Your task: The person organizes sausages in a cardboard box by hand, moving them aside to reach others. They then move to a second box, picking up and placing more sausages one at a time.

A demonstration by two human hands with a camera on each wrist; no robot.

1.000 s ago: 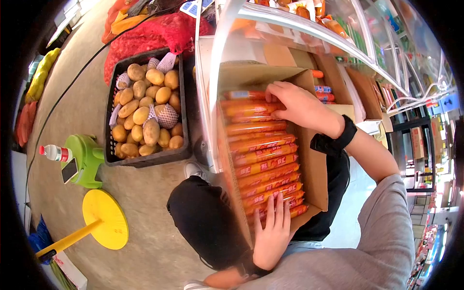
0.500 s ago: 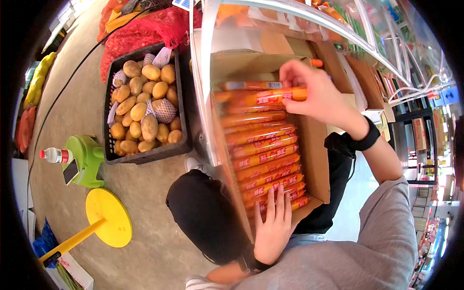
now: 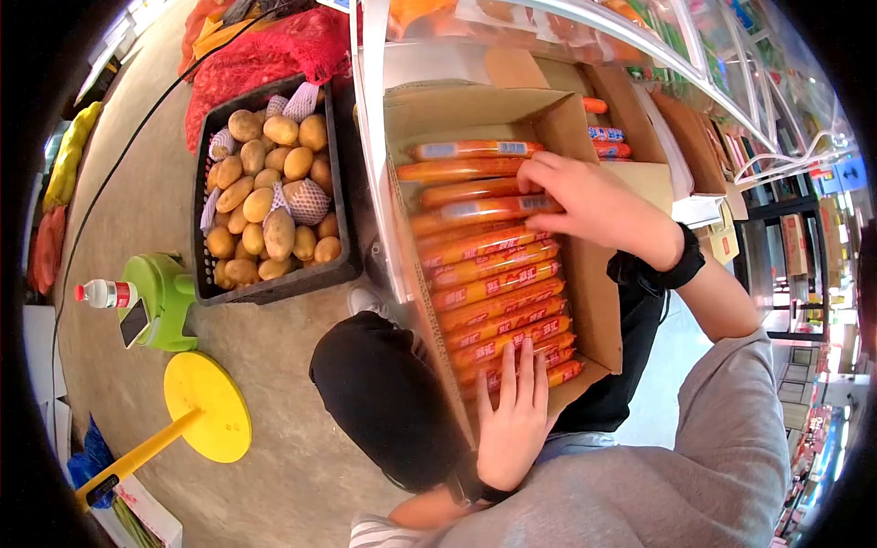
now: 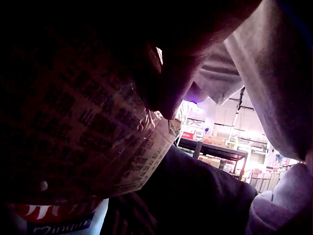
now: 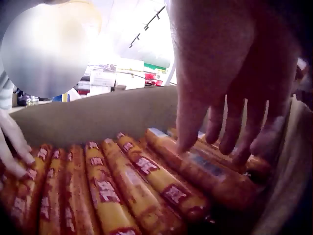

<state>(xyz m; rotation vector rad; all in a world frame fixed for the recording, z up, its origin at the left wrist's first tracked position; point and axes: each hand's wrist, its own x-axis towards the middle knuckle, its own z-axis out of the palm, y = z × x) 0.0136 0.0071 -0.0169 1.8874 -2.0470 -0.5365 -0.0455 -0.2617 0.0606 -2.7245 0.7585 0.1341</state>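
Observation:
Orange-wrapped sausages (image 3: 498, 274) lie in a row inside an open cardboard box (image 3: 598, 315). My right hand (image 3: 598, 201) is over the far part of the row, thumb and fingers about the end of a sausage with a grey label (image 3: 480, 209). In the right wrist view the thumb touches this sausage (image 5: 208, 166), while the other fingers reach past it. My left hand (image 3: 512, 429) rests with straight fingers on the sausages at the near end. The left wrist view is dark, showing printed cardboard (image 4: 88, 127) close up.
Left of the box stands a black crate (image 3: 343, 228) of potatoes (image 3: 277, 236), with a red mesh bag (image 3: 260, 78) behind it. A green stool (image 3: 164, 301) holds a bottle (image 3: 105, 293) and a phone (image 3: 134, 322). A clear-panelled rack (image 3: 630, 46) overhangs the far side.
My right hand lifted a sausage from the far part of the row, then lowered it among the others, where a grey label now faces up. The left hand stayed on the near sausages.

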